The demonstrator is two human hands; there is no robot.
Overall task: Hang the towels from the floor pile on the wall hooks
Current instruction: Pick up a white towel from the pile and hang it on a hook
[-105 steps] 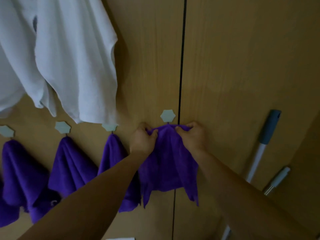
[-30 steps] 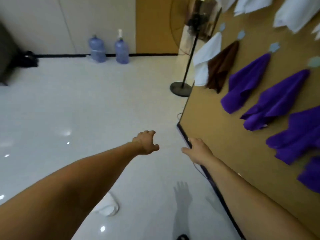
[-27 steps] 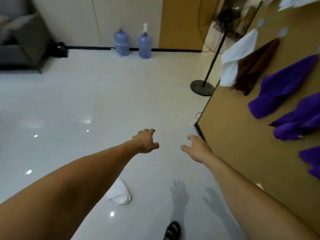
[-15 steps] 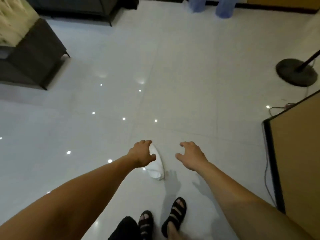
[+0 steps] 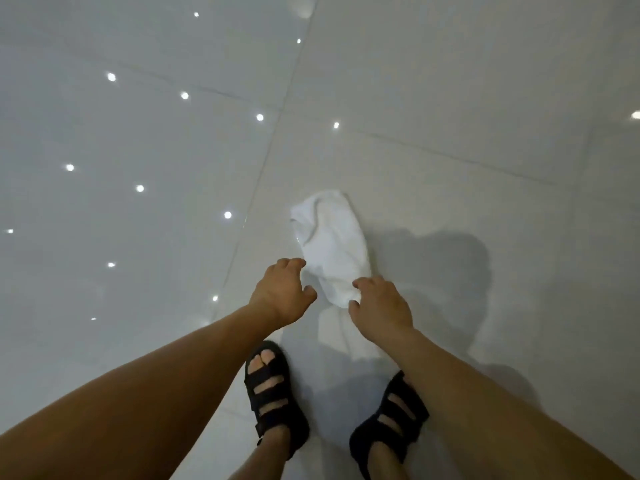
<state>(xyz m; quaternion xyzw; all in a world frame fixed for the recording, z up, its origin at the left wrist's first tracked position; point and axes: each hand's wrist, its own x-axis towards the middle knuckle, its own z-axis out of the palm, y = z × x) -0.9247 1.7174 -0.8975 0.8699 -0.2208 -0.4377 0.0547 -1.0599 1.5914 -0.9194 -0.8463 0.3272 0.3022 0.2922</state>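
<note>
- A white towel [image 5: 332, 247] lies bunched on the floor [image 5: 450, 98], just right of the frame's centre. Its long axis runs from the centre down toward the hands.
- The left hand [image 5: 282, 294] is just left of the towel's near end. Its fingers are loosely bent and apart, and it holds nothing. The fingertips reach the towel's left edge in the picture, but contact cannot be told.
- The right hand [image 5: 379, 306] is at the towel's near tip, fingers bent and spread. The fingertips overlap the towel's lower right edge, with the thumb beside the tip. No grip on the cloth shows, and whether they touch it cannot be told.
- Both bare forearms come in from the bottom corners.
- Two feet in black strap sandals [image 5: 273, 393] stand on the tiles at bottom centre, below the hands.
- The glossy pale tiles carry small bright light spots [image 5: 184, 95] across the left half.
- A soft shadow [image 5: 443, 271] lies right of the towel.
</note>
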